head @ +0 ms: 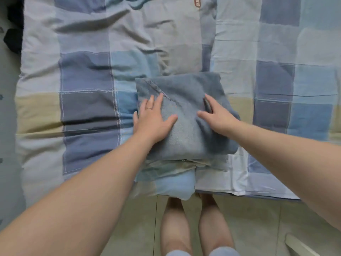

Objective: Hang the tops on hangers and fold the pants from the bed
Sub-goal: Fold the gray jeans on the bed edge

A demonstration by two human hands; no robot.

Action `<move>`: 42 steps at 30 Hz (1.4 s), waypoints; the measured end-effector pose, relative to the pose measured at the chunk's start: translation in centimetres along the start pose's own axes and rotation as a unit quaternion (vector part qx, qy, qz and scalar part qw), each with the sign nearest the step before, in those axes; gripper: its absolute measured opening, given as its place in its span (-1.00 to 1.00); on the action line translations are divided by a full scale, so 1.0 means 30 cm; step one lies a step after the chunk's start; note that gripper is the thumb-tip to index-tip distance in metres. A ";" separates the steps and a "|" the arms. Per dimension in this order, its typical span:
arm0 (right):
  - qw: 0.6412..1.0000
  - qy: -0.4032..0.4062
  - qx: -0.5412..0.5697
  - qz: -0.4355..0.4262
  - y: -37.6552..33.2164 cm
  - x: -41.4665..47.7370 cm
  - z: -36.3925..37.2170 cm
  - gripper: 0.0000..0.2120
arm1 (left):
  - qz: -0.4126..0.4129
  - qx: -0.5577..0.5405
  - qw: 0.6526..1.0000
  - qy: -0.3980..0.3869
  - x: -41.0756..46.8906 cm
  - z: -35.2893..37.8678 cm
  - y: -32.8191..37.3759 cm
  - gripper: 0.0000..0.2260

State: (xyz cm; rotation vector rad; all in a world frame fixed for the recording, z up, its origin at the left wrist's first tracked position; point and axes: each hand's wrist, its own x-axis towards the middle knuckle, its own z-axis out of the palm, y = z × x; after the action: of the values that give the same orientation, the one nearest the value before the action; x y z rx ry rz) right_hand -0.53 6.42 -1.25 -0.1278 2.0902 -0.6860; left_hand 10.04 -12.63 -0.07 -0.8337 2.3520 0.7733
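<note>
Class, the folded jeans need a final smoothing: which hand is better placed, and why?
Left, likely. The left hand lies flat, fingers spread, on the folded jeans; the right hand dips into a crease near the right edge.

Soft, even light, faint shadows; the view is slightly blurred (wide-angle bending at the edges).

Both hands, the left hand [154, 119] and right hand [216, 116], press flat on folded jeans [186, 133] atop the checked bedspread [88, 100]
</note>
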 end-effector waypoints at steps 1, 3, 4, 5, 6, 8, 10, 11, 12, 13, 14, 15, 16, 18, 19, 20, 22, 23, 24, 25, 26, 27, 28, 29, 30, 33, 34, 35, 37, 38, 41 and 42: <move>0.993 0.003 -0.115 -0.016 0.051 0.008 0.053 -0.31 | 0.019 0.064 0.998 0.006 0.002 0.059 -0.033 -0.31; 0.962 0.051 -0.263 -0.055 0.129 0.016 0.148 -0.30 | 0.039 0.079 0.996 0.024 0.012 0.150 -0.091 -0.34; 0.953 0.070 -0.287 -0.073 0.151 0.024 0.185 -0.29 | 0.047 0.070 0.996 0.033 0.029 0.185 -0.121 -0.34; 0.948 0.081 -0.294 -0.087 0.171 0.039 0.215 -0.28 | 0.055 0.069 0.995 0.041 0.049 0.212 -0.147 -0.33; 0.947 0.085 -0.294 -0.094 0.187 0.055 0.238 -0.28 | 0.062 0.073 0.994 0.047 0.069 0.232 -0.166 -0.32; 0.948 0.083 -0.292 -0.095 0.204 0.093 0.259 -0.27 | 0.070 0.079 0.993 0.055 0.101 0.259 -0.186 -0.32; 0.950 0.079 -0.289 -0.090 0.205 0.114 0.255 -0.26 | 0.075 0.083 0.992 0.062 0.110 0.267 -0.182 -0.33; 0.952 0.073 -0.283 -0.090 0.202 0.114 0.246 -0.25 | 0.077 0.081 0.992 0.065 0.107 0.264 -0.177 -0.32; 0.955 0.068 -0.274 -0.093 0.196 0.107 0.234 -0.24 | 0.079 0.077 0.991 0.073 0.098 0.258 -0.173 -0.32; 0.958 0.067 -0.262 -0.099 0.191 0.095 0.220 -0.21 | 0.080 0.070 0.990 0.090 0.084 0.251 -0.168 -0.29; 0.960 0.078 -0.249 -0.106 0.189 0.083 0.203 -0.18 | 0.075 0.055 0.988 0.120 0.067 0.246 -0.160 -0.26; 0.961 0.098 -0.231 -0.112 0.190 0.070 0.187 -0.13 | 0.057 0.031 0.985 0.158 0.050 0.245 -0.150 -0.20; 0.964 0.121 -0.206 -0.113 0.195 0.058 0.171 -0.07 | 0.019 -0.003 0.980 0.197 0.034 0.247 -0.138 -0.13; 0.978 0.144 -0.125 -0.088 0.211 0.043 0.140 0.04 | -0.081 -0.096 0.965 0.232 0.016 0.253 -0.119 -0.01; 0.985 0.138 -0.074 -0.070 0.220 0.041 0.127 0.08 | -0.116 -0.145 0.956 0.226 0.015 0.257 -0.112 0.03; 0.990 0.125 -0.022 -0.055 0.227 0.043 0.114 0.11 | -0.137 -0.182 0.950 0.212 0.017 0.262 -0.110 0.05; 0.990 0.109 0.082 -0.022 0.235 0.060 0.093 0.11 | -0.152 -0.216 0.946 0.186 0.031 0.261 -0.123 0.07; 0.985 0.107 0.133 -0.005 0.238 0.075 0.082 0.07 | -0.156 -0.225 0.946 0.174 0.046 0.249 -0.135 0.07; 0.979 0.100 0.176 0.011 0.239 0.092 0.070 -0.03 | -0.161 -0.234 0.946 0.158 0.065 0.228 -0.147 0.05; 0.974 0.089 0.205 0.029 0.240 0.111 0.058 -0.17 | -0.167 -0.246 0.945 0.135 0.091 0.202 -0.162 0.01; 0.971 0.073 0.224 0.049 0.239 0.128 0.045 -0.32 | -0.175 -0.262 0.943 0.106 0.118 0.172 -0.176 -0.03; 0.967 0.057 0.240 0.066 0.237 0.141 0.032 -0.43 | -0.181 -0.284 0.939 0.074 0.144 0.140 -0.189 -0.08; 0.962 0.044 0.259 0.078 0.233 0.148 0.019 -0.48 | -0.183 -0.315 0.931 0.038 0.164 0.111 -0.200 -0.14; 0.958 0.035 0.273 0.085 0.228 0.151 0.009 -0.50 | -0.180 -0.349 0.920 0.003 0.174 0.091 -0.205 -0.22; 0.955 0.030 0.282 0.087 0.225 0.149 0.000 -0.51 | -0.175 -0.381 0.908 -0.026 0.174 0.081 -0.208 -0.30; 0.953 0.039 0.291 0.076 0.217 0.127 -0.018 -0.58 | -0.170 -0.438 0.880 -0.070 0.143 0.077 -0.195 -0.47; 0.953 0.044 0.293 0.070 0.216 0.114 -0.024 -0.62 | -0.176 -0.450 0.871 -0.085 0.127 0.075 -0.188 -0.49; 0.952 0.048 0.295 0.063 0.216 0.099 -0.032 -0.65 | -0.184 -0.460 0.862 -0.104 0.109 0.071 -0.183 -0.51; 0.951 0.047 0.299 0.059 0.217 0.054 -0.049 -0.61 | -0.199 -0.465 0.850 -0.148 0.063 0.064 -0.172 -0.56; 0.951 0.039 0.299 0.065 0.220 0.025 -0.059 -0.56 | -0.202 -0.457 0.850 -0.168 0.035 0.061 -0.171 -0.58; 0.933 -0.062 0.321 0.152 0.244 -0.086 -0.082 -0.40 | -0.199 -0.437 0.846 -0.232 -0.061 0.062 -0.177 -0.49; 0.912 -0.115 0.341 0.198 0.251 -0.131 -0.086 -0.37 | -0.202 -0.435 0.839 -0.257 -0.094 0.058 -0.180 -0.47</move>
State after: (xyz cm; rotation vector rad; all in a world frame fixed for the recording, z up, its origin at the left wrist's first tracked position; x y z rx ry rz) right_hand 0.94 15.17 -1.10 0.5672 1.4833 -1.0422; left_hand 16.12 -13.88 -1.33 -1.2204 1.2220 1.6546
